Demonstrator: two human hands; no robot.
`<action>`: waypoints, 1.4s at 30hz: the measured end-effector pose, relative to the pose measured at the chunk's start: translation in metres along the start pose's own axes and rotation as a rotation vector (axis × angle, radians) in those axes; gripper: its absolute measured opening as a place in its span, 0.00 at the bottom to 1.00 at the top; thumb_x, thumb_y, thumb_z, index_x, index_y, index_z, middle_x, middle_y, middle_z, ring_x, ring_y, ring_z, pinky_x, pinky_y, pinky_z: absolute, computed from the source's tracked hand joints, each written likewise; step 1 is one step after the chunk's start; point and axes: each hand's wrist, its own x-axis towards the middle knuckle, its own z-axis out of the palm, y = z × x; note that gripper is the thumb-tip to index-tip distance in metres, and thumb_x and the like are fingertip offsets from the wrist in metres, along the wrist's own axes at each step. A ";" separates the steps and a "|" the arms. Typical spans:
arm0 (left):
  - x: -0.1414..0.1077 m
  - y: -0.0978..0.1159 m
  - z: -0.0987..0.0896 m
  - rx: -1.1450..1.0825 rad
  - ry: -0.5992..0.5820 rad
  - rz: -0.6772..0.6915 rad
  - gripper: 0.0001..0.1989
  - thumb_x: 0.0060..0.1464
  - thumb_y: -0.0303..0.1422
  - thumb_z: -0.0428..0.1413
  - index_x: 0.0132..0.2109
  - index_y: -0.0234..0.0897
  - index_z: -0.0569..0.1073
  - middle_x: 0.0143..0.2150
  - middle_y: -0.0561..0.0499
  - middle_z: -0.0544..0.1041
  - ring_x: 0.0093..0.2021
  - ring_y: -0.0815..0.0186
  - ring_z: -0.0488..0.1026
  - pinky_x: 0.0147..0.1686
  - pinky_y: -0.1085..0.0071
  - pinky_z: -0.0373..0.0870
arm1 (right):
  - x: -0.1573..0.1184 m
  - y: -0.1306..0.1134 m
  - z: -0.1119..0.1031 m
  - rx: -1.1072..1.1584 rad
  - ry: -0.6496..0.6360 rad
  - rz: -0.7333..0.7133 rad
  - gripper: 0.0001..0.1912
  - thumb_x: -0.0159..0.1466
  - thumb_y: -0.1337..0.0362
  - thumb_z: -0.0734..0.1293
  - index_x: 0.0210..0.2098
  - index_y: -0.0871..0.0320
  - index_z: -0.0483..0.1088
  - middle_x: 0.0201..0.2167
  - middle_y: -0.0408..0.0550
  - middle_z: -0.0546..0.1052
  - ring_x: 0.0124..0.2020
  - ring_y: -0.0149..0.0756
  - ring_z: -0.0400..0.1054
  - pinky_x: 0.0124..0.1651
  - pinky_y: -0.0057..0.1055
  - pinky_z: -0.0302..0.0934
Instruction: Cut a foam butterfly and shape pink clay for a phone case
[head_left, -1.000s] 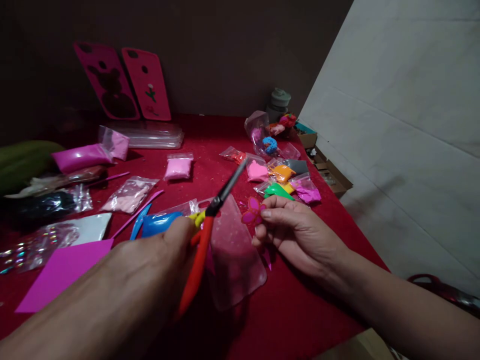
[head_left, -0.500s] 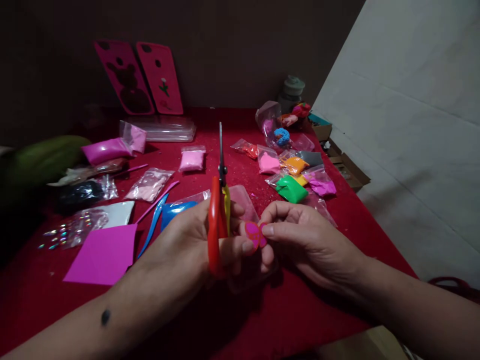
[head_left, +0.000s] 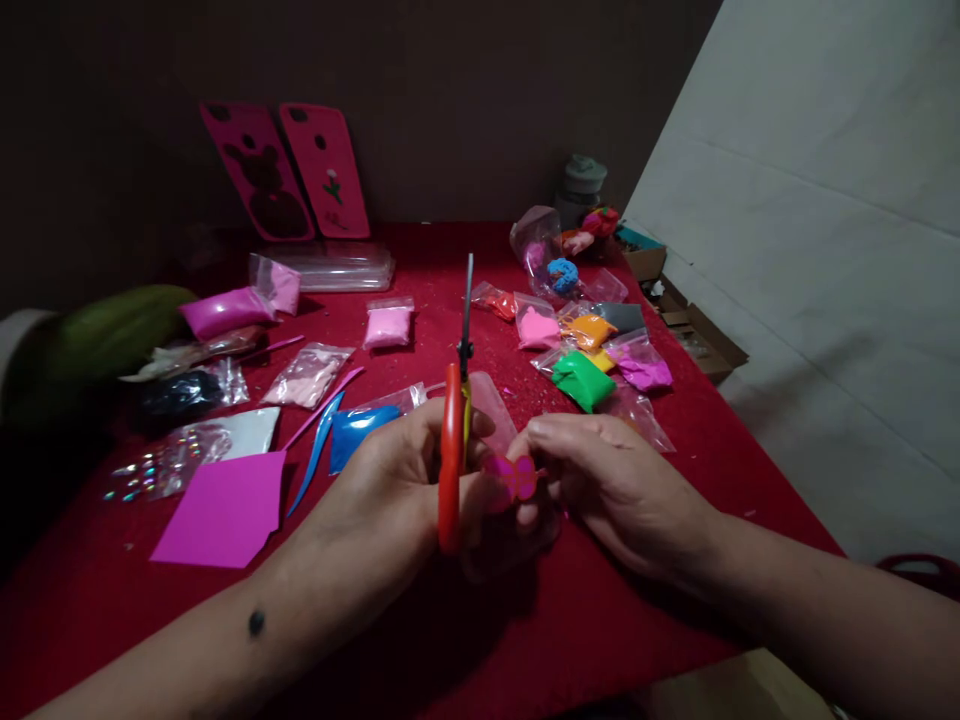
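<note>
A small pink and orange butterfly-like piece is between my two hands. My left hand grips it between thumb and fingers, and orange-handled scissors hang from the same hand with their blades pointing away from me. At the piece's right side is my right hand, its fingers curled and closed; what its fingertips pinch is too small and blurred to make out. Under the hands lies a clear plastic case, partly hidden.
Left on the red cloth are a magenta sheet, a blue tool and a blue clay bag. Several clay bags, including a green one, lie right. Two pink phone cases stand at the back.
The butterfly-like piece has turned a little between my hands. The scissors and my left hand appear further right, and my right thumb no longer shows on top of the piece.
</note>
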 end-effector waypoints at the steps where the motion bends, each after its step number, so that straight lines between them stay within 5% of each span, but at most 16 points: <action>1: 0.000 -0.001 -0.002 -0.001 0.002 0.011 0.10 0.48 0.25 0.61 0.31 0.39 0.66 0.20 0.57 0.71 0.18 0.69 0.69 0.18 0.75 0.67 | 0.000 0.000 -0.001 0.022 -0.005 -0.015 0.19 0.63 0.51 0.66 0.30 0.62 0.72 0.24 0.47 0.74 0.23 0.29 0.68 0.24 0.24 0.64; 7: -0.001 -0.007 -0.007 0.032 0.007 0.039 0.07 0.53 0.31 0.62 0.37 0.38 0.70 0.23 0.56 0.76 0.19 0.71 0.73 0.17 0.81 0.66 | -0.002 -0.002 -0.002 0.003 0.048 0.061 0.11 0.56 0.61 0.73 0.30 0.61 0.69 0.23 0.45 0.74 0.21 0.27 0.66 0.25 0.24 0.62; 14: 0.002 0.001 -0.002 -0.010 -0.063 0.054 0.10 0.50 0.22 0.62 0.32 0.37 0.68 0.20 0.58 0.74 0.21 0.72 0.72 0.21 0.82 0.70 | -0.001 -0.007 -0.006 -0.150 0.080 0.102 0.05 0.56 0.66 0.68 0.27 0.61 0.67 0.19 0.43 0.72 0.18 0.27 0.64 0.24 0.24 0.61; 20: 0.000 -0.008 -0.008 0.056 -0.079 0.092 0.04 0.57 0.29 0.58 0.36 0.38 0.69 0.25 0.56 0.76 0.22 0.70 0.73 0.22 0.77 0.71 | -0.003 -0.008 -0.007 -0.158 0.021 0.015 0.15 0.62 0.55 0.66 0.27 0.62 0.69 0.22 0.47 0.73 0.22 0.29 0.67 0.27 0.26 0.63; 26: -0.003 -0.008 -0.011 0.209 0.139 0.134 0.06 0.56 0.34 0.60 0.35 0.37 0.71 0.25 0.56 0.74 0.22 0.74 0.69 0.22 0.80 0.66 | -0.002 -0.006 -0.005 -0.156 0.009 -0.009 0.08 0.57 0.63 0.71 0.31 0.62 0.71 0.26 0.45 0.74 0.23 0.27 0.68 0.28 0.24 0.64; 32: -0.002 -0.010 -0.009 0.123 0.067 0.080 0.06 0.57 0.32 0.59 0.40 0.38 0.70 0.26 0.54 0.74 0.24 0.69 0.73 0.24 0.75 0.69 | 0.001 -0.004 -0.002 -0.159 0.086 0.021 0.06 0.57 0.65 0.70 0.29 0.61 0.69 0.21 0.42 0.73 0.20 0.27 0.67 0.25 0.23 0.64; 37: -0.001 -0.014 -0.007 0.029 -0.008 0.049 0.06 0.57 0.32 0.58 0.36 0.37 0.67 0.27 0.51 0.75 0.24 0.65 0.74 0.25 0.71 0.70 | 0.000 -0.003 -0.005 -0.126 0.070 0.033 0.04 0.57 0.66 0.69 0.29 0.61 0.69 0.21 0.43 0.74 0.20 0.26 0.67 0.24 0.22 0.64; 42: 0.001 -0.012 -0.009 0.051 0.047 0.020 0.09 0.55 0.32 0.60 0.39 0.39 0.65 0.24 0.54 0.74 0.20 0.69 0.69 0.20 0.76 0.64 | 0.002 -0.001 -0.006 -0.156 0.079 0.009 0.05 0.57 0.66 0.69 0.29 0.61 0.70 0.22 0.42 0.73 0.21 0.25 0.66 0.25 0.20 0.63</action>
